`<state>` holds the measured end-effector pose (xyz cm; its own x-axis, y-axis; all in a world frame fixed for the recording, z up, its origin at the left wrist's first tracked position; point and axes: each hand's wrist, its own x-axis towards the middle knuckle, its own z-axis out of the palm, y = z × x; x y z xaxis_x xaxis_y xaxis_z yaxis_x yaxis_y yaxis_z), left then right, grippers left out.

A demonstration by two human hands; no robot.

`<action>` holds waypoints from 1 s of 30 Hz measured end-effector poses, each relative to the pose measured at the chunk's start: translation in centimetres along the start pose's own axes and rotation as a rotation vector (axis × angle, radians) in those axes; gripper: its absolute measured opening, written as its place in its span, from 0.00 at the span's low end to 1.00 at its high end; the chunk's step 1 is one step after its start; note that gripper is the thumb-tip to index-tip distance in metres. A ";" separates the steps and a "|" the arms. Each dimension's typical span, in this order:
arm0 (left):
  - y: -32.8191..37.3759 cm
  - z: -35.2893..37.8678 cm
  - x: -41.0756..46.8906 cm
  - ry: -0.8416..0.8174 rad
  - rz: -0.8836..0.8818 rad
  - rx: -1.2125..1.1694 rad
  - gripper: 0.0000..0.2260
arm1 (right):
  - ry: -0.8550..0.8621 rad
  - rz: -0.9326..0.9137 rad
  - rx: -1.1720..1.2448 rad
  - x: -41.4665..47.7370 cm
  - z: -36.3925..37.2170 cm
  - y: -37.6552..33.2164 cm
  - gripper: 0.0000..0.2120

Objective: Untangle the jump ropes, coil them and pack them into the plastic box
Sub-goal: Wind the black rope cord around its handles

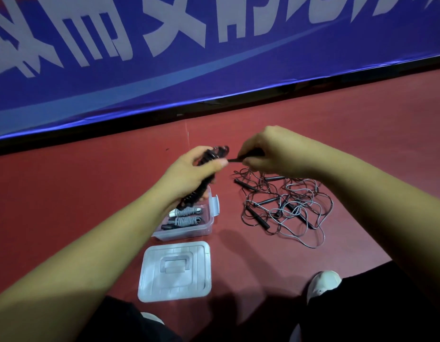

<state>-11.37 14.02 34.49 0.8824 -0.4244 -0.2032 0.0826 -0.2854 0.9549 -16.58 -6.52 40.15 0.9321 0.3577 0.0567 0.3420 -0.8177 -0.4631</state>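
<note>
My left hand [189, 174] grips a coiled black jump rope [211, 154] above the clear plastic box [209, 225]. My right hand [265, 151] pinches that rope's black end [235, 159] just right of the coil. Inside the box lie two coiled grey ropes [186, 215] with handles. On the red floor to the right sits a tangle of grey and black jump ropes [285, 206] with several black handles.
The box's translucent lid [174, 271] lies flat on the floor in front of the box. A blue banner with white characters [164, 58] stands along the far side. My white shoe [323, 283] and dark trouser legs are at the bottom.
</note>
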 end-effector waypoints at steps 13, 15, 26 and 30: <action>0.4 -0.4 -1.0 -0.427 0.237 0.914 0.21 | -0.107 -0.091 0.183 0.1 1.7 -1.1 0.04; 0.2 -0.4 -1.3 -0.439 0.280 0.836 0.21 | -0.089 -0.070 0.273 0.0 1.4 -0.7 0.03; 0.3 -0.4 -1.7 -0.349 0.264 0.142 0.26 | 0.147 0.125 0.708 0.5 1.8 0.2 0.08; 0.3 1.2 -1.9 -0.232 0.187 -0.189 0.22 | 0.187 0.231 0.981 1.4 2.8 0.3 0.12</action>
<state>-13.59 13.71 34.88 0.7634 -0.6444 -0.0442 0.0329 -0.0296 0.9990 -15.53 -5.03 37.60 0.9952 0.0936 -0.0276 -0.0182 -0.0989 -0.9949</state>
